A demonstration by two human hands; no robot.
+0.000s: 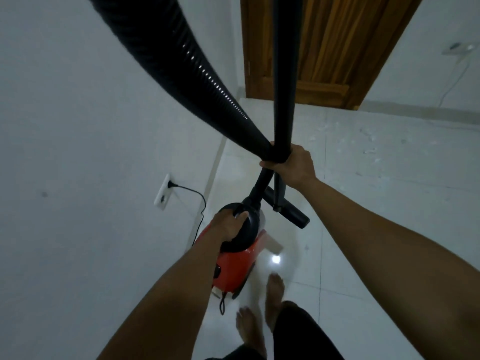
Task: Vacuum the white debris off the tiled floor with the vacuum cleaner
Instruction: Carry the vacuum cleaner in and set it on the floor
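The left hand (230, 224) grips the red vacuum cleaner (233, 266) by its top; the right hand (294, 165) clutches the wand (283, 74) and hose (181, 61) together.

One red vacuum cleaner (233, 263), lower centre, with one ribbed hose (181, 61), one wand tube (284, 74) and one floor nozzle (288, 209). Two hands: left hand (228, 224), right hand (293, 165). Two bare feet: forward foot (275, 289), rear foot (249, 328). One wooden door (324, 48), top. Two wall sockets: left socket (163, 192), blurred upper-right socket (459, 48). White debris (368, 137) at right: flecks too small to count.
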